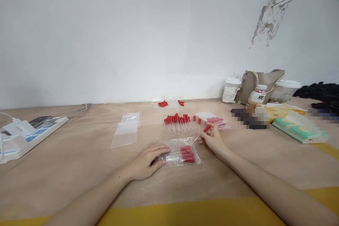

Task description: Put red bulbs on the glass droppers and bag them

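My left hand lies palm down with fingers spread, its fingertips and thumb resting on the left end of a clear zip bag. Inside that bag several droppers lie side by side, their red rubber bulbs toward the right. Between the thumb and fingers of my right hand is a single dropper, bulb up, its thin tube slanting down left by the bag's upper right corner. Just beyond the bag is a group of loose red-bulbed droppers. Filled bags of droppers lie behind my right hand.
Flat clear bags lie to the left. Against the wall are more red bulbs and tubes on plastic. A power strip stands far left. On the right are a cup, a bottle, a bag and a tissue pack.
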{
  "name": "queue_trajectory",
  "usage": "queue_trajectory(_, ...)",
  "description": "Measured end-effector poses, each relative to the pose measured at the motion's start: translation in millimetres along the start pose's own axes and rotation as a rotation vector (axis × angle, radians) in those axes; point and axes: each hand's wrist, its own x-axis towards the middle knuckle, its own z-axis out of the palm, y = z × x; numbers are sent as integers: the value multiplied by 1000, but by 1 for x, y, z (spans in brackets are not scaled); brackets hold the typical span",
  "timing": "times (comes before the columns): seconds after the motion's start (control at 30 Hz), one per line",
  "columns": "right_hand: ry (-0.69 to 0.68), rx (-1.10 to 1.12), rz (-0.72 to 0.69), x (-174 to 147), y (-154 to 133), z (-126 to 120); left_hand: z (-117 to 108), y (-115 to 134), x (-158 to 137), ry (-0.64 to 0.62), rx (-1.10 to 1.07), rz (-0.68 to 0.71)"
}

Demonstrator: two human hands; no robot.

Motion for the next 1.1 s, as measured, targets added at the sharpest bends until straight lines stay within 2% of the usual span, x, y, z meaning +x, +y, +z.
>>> queue_trajectory(0.1, -19, 116, 47, -8, 4, 4, 1, 0, 0, 11, 0, 11)
queue_trajectory(0.27, -195, 118, 34, -15, 4, 5, 2, 2, -2, 41, 9, -24)
queue_trajectory(0.4, -350, -68, -56, -16, 3, -1, 2, 2, -3, 29, 27, -30)
queue_trajectory(0.53, -493, -381, -251, -14, -1, -9, 1, 2, -2, 21, 49, -32)
queue_trajectory(0.63, -529, -479, -331, -10, -3, -7, 1, 3, -2, 19, 60, -32)
queue_trajectory(0.77, -544, -364, -230, -5, 1, 4, 0, 3, -2, 14, 65, -29)
queue_trajectory(0.9, -406, -288, -117, -3, 10, 13, 1, 3, -1, 35, 42, -35)
queue_trajectory(0.97, -314, -335, -122, -4, 12, 15, 2, 3, -2, 47, 31, -46)
queue_trajectory(1.0, -310, -357, -148, -5, 12, 15, 3, 2, -2, 52, 27, -50)
queue_trajectory(1.1, -495, -386, -240, -7, 6, 12, 4, 1, -3, 57, 19, -56)
